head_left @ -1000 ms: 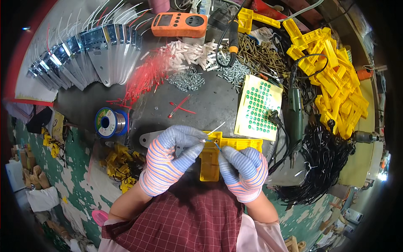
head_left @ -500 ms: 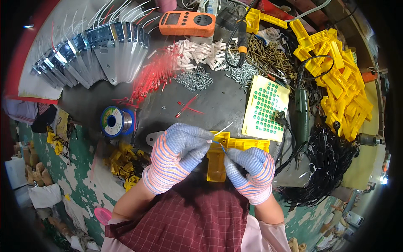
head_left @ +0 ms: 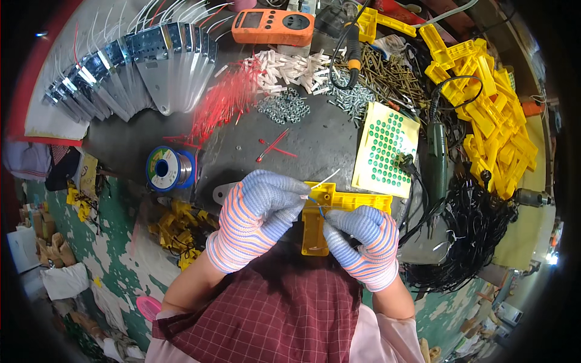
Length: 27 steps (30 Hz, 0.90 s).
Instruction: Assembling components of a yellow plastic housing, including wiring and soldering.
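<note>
My left hand [head_left: 257,215], in a striped knit glove, pinches a thin wire between thumb and fingers. A white wire end [head_left: 328,178] sticks out from those fingertips, up and to the right. From the same spot a short blue wire [head_left: 317,204] curves down to my right hand [head_left: 366,245], gloved alike, whose thumb and finger are closed on its lower end. Beneath the wires lies a yellow T-shaped plastic housing [head_left: 362,200] at the table's near edge, partly covered by my hands. A metal plate with a hole [head_left: 222,192] shows beside my left hand.
Two red-wired parts [head_left: 275,147] lie crossed ahead. A solder reel [head_left: 171,169] stands left, metal plates [head_left: 166,66] behind it. Nuts [head_left: 283,107], screws and an orange meter [head_left: 272,27] sit farther back. Right are a sticker sheet [head_left: 386,151], a green power tool [head_left: 437,157] and yellow housings [head_left: 493,121].
The view has shifted slightly. Both hands keep their pinch on the wires, and the white wire end now points a little farther right.
</note>
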### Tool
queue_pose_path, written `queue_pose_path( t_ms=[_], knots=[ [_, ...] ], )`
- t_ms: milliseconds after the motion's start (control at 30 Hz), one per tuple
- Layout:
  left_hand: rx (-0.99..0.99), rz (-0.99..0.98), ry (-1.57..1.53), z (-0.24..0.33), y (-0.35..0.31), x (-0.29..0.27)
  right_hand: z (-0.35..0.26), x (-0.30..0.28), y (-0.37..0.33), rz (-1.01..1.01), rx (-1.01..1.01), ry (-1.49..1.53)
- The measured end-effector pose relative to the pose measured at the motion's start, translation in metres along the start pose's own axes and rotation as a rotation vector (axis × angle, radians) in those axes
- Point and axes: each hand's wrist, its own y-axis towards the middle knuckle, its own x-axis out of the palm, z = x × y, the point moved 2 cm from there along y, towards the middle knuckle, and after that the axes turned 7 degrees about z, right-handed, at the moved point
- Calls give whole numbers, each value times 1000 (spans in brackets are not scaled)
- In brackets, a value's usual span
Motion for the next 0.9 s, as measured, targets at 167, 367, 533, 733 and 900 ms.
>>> queue_pose_path(
  t_ms=[167, 367, 533, 733, 900],
  knots=[
    [34, 1, 6, 0, 0, -3, 3, 2, 0, 43, 36, -7],
    [54, -17, -54, -2, 1, -4, -4, 2, 12, -99, 105, 53],
    [-24, -72, -146, -2, 6, -7, 4, 4, 12, -153, 598, 507],
    [-68, -149, -173, -3, 3, -5, 13, 3, 11, -135, 650, 618],
    [-36, -137, -66, 0, 7, -5, 8, 3, 6, -96, 594, 570]
  ],
)
